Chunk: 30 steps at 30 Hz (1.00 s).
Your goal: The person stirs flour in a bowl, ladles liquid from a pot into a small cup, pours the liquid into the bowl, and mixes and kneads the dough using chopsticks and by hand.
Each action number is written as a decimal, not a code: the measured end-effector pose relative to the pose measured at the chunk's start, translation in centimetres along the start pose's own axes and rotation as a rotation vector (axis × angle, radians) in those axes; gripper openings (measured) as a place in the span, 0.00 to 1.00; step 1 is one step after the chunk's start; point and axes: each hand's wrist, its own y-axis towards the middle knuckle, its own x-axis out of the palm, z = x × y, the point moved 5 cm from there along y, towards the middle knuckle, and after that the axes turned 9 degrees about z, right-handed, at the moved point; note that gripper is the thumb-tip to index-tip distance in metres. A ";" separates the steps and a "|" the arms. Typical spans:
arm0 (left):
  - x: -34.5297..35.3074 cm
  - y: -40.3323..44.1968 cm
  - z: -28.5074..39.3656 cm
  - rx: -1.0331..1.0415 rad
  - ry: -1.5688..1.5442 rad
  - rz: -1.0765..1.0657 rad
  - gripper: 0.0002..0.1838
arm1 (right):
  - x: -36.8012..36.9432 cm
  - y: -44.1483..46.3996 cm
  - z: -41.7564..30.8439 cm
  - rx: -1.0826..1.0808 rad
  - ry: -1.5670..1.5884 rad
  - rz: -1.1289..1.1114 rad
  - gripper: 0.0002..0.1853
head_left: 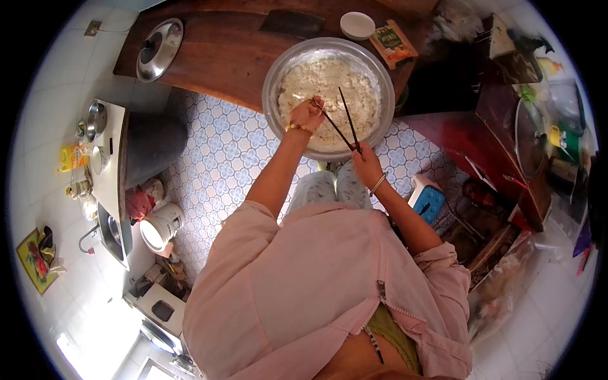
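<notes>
A large round basin (271,101) holds a lumpy, pale floury dough (364,95). My right hand (367,166) is closed around the lower ends of a pair of dark chopsticks (349,115), which spread apart in a V over the dough. Above the basin, my left hand (306,115) has its fingers pinched at the far end of the left chopstick. The other chopstick's tip points away over the dough, apart from my left hand. What else may be between my left fingertips is too small to make out.
The basin stands at the edge of a wooden table (218,54). Behind it are a white bowl (358,26) and a printed packet (392,43). A metal lid (160,50) lies at the table's left end. A blue-topped stool (429,204) is right of my legs.
</notes>
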 end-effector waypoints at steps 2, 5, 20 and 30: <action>1.6 -1.3 0.0 -0.057 -0.012 0.041 0.07 | -0.1 -0.1 -0.1 -0.014 -0.019 0.016 0.10; 1.7 -2.1 -0.9 -0.097 -0.022 0.140 0.08 | -0.1 -0.2 -0.2 -0.096 -0.026 0.082 0.10; 1.1 -1.3 -0.7 0.045 0.203 0.254 0.09 | -0.5 1.2 0.6 -0.068 -0.005 0.127 0.11; 0.2 -1.0 -0.1 0.058 0.131 0.176 0.11 | -1.1 1.0 -2.0 -0.125 -0.125 0.118 0.10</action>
